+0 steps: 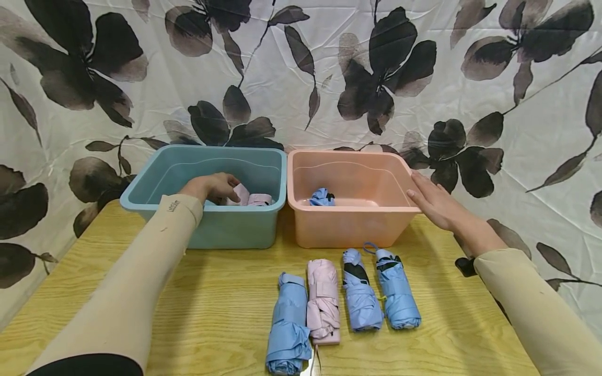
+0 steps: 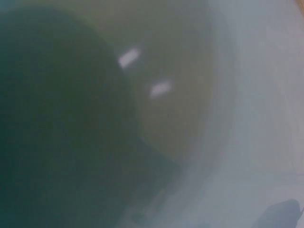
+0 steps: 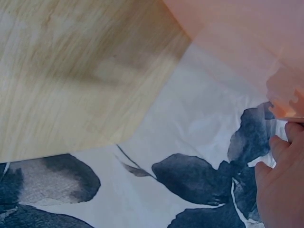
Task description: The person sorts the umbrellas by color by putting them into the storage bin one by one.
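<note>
Inside the teal bin [image 1: 235, 227], my left hand [image 1: 210, 187] reaches down with curled fingers at a pale pink folded umbrella [image 1: 241, 194], which it appears to grip; the fingertips are partly hidden. Another pink folded umbrella [image 1: 259, 199] lies beside it in the bin. The left wrist view is too blurred to make out the hand. My right hand [image 1: 437, 202] has its fingers extended and touches the right rim of the peach bin [image 1: 348, 227]. In that bin lies a blue folded umbrella [image 1: 322, 197].
On the wooden table [image 1: 226, 318], in front of the bins, lie a light blue umbrella [image 1: 289, 324], a pink umbrella [image 1: 323, 297], a periwinkle umbrella [image 1: 361, 295] and another blue umbrella [image 1: 398, 292]. A floral cloth [image 1: 320, 68] hangs behind.
</note>
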Demonstrator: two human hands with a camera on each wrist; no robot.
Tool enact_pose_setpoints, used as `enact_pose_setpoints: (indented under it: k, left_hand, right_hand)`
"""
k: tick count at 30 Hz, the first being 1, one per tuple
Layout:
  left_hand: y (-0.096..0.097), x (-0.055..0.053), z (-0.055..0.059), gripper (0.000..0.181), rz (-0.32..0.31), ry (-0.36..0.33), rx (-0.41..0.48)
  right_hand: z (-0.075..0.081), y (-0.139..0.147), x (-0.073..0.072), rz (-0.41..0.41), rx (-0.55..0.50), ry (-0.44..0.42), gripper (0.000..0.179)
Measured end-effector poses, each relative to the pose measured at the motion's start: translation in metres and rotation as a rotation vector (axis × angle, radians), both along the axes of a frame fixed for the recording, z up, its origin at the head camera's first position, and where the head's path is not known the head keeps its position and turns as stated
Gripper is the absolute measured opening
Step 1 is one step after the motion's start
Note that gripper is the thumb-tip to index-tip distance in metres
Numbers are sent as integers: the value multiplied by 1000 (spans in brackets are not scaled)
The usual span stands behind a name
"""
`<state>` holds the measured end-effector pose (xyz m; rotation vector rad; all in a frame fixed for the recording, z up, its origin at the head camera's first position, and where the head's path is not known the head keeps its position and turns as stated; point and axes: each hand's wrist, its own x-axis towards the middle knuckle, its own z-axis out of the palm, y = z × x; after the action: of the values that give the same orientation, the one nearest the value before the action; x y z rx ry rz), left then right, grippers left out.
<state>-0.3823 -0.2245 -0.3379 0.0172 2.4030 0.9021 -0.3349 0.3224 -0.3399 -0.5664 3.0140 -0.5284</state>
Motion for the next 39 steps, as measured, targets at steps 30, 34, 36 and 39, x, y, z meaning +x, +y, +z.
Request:
enact_pose_setpoints:
  k: [30, 34, 36, 39]
  left_hand:
    - [12, 41, 36, 60, 88, 266, 485]
    - [16, 59, 43, 61, 87, 317, 574]
    - [18, 70, 46, 61, 77, 352, 601]
    - [22, 88, 50, 61, 63, 408, 621]
  right_hand:
    - [-2, 0, 2, 21, -27, 28, 74]
    - [-3, 2, 1, 31, -33, 38, 73]
    - [-2, 1, 0, 31, -31, 33, 73]
    - [-1, 0, 1, 30, -29, 31, 73]
